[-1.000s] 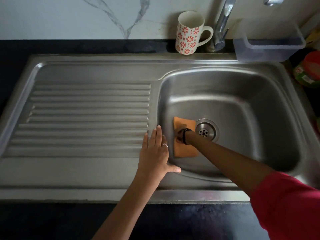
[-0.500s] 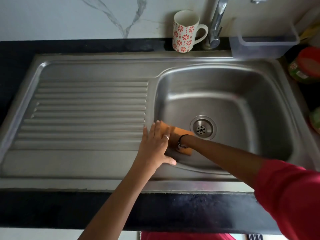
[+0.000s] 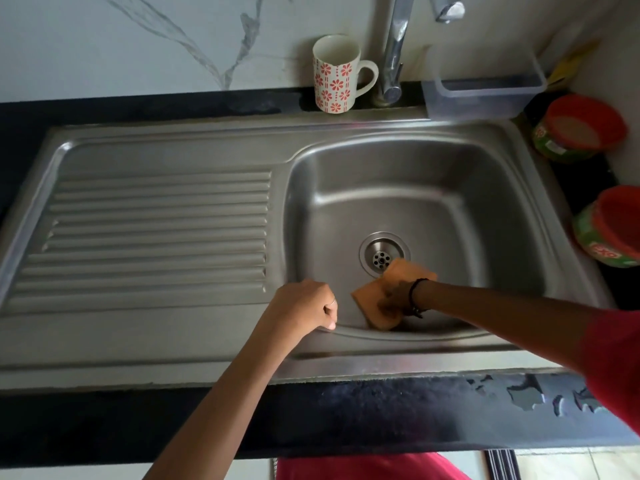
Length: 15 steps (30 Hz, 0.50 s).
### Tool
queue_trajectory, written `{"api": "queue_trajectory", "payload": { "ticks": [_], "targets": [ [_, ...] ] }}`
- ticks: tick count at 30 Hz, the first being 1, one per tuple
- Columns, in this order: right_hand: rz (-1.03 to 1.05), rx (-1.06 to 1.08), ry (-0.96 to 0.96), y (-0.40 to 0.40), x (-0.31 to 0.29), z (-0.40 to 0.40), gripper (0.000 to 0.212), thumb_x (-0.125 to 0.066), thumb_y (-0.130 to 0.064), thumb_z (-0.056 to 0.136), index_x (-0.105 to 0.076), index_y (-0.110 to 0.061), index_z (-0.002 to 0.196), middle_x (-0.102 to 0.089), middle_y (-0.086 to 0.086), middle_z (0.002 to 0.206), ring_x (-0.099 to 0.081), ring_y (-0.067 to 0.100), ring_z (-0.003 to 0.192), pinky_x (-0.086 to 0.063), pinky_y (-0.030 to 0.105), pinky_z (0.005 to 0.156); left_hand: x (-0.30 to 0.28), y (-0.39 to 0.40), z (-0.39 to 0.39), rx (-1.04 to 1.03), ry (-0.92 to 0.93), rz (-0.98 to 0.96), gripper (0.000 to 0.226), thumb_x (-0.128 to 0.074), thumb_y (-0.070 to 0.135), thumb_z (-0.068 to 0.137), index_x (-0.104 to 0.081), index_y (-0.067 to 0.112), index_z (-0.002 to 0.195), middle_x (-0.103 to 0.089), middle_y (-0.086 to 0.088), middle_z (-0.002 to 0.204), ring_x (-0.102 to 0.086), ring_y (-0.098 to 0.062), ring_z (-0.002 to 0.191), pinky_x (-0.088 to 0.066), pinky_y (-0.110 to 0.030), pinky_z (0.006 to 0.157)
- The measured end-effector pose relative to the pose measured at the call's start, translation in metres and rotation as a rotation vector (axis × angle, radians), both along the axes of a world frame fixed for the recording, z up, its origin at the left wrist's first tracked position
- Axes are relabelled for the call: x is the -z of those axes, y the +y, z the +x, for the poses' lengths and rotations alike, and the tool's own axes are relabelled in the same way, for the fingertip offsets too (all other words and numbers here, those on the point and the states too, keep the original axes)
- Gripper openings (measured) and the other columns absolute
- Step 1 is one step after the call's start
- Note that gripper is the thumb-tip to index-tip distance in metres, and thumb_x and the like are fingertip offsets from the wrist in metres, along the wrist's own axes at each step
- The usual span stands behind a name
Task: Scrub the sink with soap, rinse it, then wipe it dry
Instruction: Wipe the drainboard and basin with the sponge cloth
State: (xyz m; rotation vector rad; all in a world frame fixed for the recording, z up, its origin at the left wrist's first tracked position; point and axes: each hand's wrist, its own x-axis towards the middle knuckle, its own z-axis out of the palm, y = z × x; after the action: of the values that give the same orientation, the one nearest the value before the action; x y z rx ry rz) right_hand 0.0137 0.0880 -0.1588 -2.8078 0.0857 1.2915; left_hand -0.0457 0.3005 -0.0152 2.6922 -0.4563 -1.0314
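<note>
The right hand (image 3: 393,299) pressed an orange cloth (image 3: 388,299) flat on the steel sink (image 3: 450,209) floor, touching the drain (image 3: 381,252); its fingers were unclear. The left hand (image 3: 304,306), beside it, was fisted, empty. No suds or water showed, so I'd judge this the wiping stage.

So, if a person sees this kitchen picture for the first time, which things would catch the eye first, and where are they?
Probably the orange cloth, bright against the grey steel, which the right hand presses on the basin floor just beside the drain. Next, the white mug with red flowers standing behind the sink, left of the tap. The left hand, curled, rests at the basin's near left edge.
</note>
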Motion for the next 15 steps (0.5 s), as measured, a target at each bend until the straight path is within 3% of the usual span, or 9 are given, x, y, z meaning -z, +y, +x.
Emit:
{"api": "queue_trajectory", "payload": {
  "ticks": [2, 4, 6, 7, 9, 11, 13, 15],
  "targets": [
    [-0.046, 0.144, -0.031, -0.021, -0.014, -0.003, 0.054, -0.07, -0.059, 0.029, -0.058, -0.016, 0.059, -0.06, -0.004, 0.061, -0.057, 0.013, 0.054, -0.047, 0.022, 0.053, -0.001, -0.003, 0.004, 0.004, 0.029, 0.025, 0.016, -0.066, 0.02, 0.08, -0.073, 0.022, 0.094, -0.071, 0.004, 0.097, -0.065, -0.018, 0.089, -0.038, -0.019, 0.069],
    [-0.044, 0.166, -0.062, -0.026, -0.052, -0.014, 0.045, -0.075, -0.05, 0.044, -0.068, -0.017, 0.073, -0.067, -0.002, 0.071, -0.062, 0.015, 0.062, -0.048, 0.022, 0.057, -0.001, -0.006, 0.007, 0.009, 0.059, 0.027, 0.016, -0.067, 0.021, 0.081, -0.073, 0.022, 0.095, -0.071, 0.003, 0.1, -0.065, -0.018, 0.091, -0.038, -0.019, 0.071],
    [0.022, 0.035, 0.0, -0.031, -0.061, -0.015, 0.033, -0.07, -0.033, 0.073, -0.067, -0.017, 0.101, -0.067, 0.005, 0.098, -0.065, 0.023, 0.089, -0.049, 0.027, 0.073, -0.002, -0.006, 0.009, 0.014, 0.079, 0.02, 0.016, -0.067, 0.02, 0.081, -0.073, 0.02, 0.096, -0.07, 0.003, 0.101, -0.065, -0.018, 0.092, -0.039, -0.02, 0.072],
    [0.054, -0.017, 0.048, -0.03, -0.06, -0.018, 0.036, -0.064, -0.029, 0.081, -0.062, -0.013, 0.113, -0.064, 0.006, 0.107, -0.062, 0.027, 0.1, -0.05, 0.032, 0.083, -0.001, -0.006, 0.008, 0.016, 0.082, 0.015, 0.016, -0.068, 0.019, 0.081, -0.073, 0.02, 0.096, -0.071, 0.002, 0.101, -0.065, -0.018, 0.092, -0.04, -0.02, 0.072],
    [0.027, -0.035, 0.028, -0.041, -0.018, -0.013, 0.043, -0.049, -0.044, 0.083, -0.061, -0.021, 0.117, -0.063, 0.002, 0.117, -0.061, 0.028, 0.105, -0.048, 0.038, 0.093, 0.0, -0.006, 0.008, 0.025, 0.081, 0.001, 0.016, -0.068, 0.018, 0.08, -0.073, 0.019, 0.095, -0.071, 0.001, 0.1, -0.065, -0.018, 0.09, -0.04, -0.02, 0.072],
    [-0.023, -0.02, 0.078, -0.068, 0.028, -0.006, 0.047, -0.037, -0.054, 0.074, -0.066, -0.021, 0.089, -0.07, 0.0, 0.096, -0.065, 0.02, 0.081, -0.05, 0.033, 0.087, 0.001, -0.005, 0.008, 0.026, 0.076, -0.02, 0.015, -0.068, 0.017, 0.08, -0.073, 0.017, 0.094, -0.071, 0.001, 0.098, -0.065, -0.018, 0.089, -0.04, -0.018, 0.071],
    [-0.081, -0.007, 0.268, -0.061, -0.016, -0.019, 0.042, -0.043, -0.027, 0.087, -0.056, -0.015, 0.048, -0.059, 0.001, 0.051, -0.054, 0.01, 0.048, -0.043, 0.026, 0.075, 0.002, -0.003, 0.008, 0.026, 0.077, -0.039, 0.015, -0.068, 0.017, 0.08, -0.073, 0.017, 0.094, -0.072, 0.001, 0.097, -0.065, -0.017, 0.089, -0.04, -0.018, 0.071],
    [-0.082, 0.012, 0.374, -0.044, -0.056, -0.027, 0.051, -0.043, 0.0, 0.091, -0.041, -0.017, 0.043, -0.042, -0.005, 0.033, -0.042, 0.007, 0.035, -0.038, 0.018, 0.058, 0.004, -0.002, 0.007, 0.034, 0.069, -0.044, 0.016, -0.067, 0.017, 0.08, -0.073, 0.017, 0.095, -0.072, 0.001, 0.097, -0.065, -0.016, 0.088, -0.039, -0.018, 0.069]
  ]
}}
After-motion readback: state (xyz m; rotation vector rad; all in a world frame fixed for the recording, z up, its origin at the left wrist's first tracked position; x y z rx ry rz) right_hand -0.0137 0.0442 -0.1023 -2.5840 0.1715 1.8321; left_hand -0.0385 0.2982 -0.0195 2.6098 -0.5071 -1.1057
